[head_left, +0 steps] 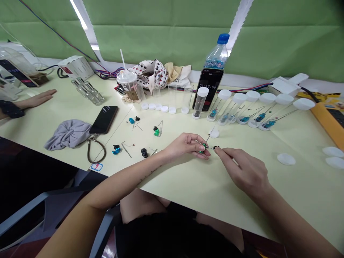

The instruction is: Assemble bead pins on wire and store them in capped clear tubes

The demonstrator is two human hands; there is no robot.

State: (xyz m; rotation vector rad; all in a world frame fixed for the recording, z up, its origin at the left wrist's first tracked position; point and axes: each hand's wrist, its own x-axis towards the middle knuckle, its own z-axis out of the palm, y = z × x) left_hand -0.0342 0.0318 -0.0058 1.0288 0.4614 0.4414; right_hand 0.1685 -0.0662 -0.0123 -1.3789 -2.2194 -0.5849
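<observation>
Between the fingertips of my left hand [195,145] is a small green part [204,146] with thin metal wires sticking out of it. My right hand [243,168] pinches a small black piece [216,147] at the end of a thin metal rod [209,147] that reaches to the green part. Just behind my fingers a white cap [214,133] lies on the table. Left of my hands lie a green and black part with wires [156,132], a black part [144,153], and blue and black parts [116,149].
Clear tubes with white caps [201,104], several holding blue parts, stand behind my hands. A phone [208,89] leans on a water bottle [217,53]. White discs [286,159] lie right. Another phone [104,120], a grey cloth [68,134] and another person's hand [37,99] are left.
</observation>
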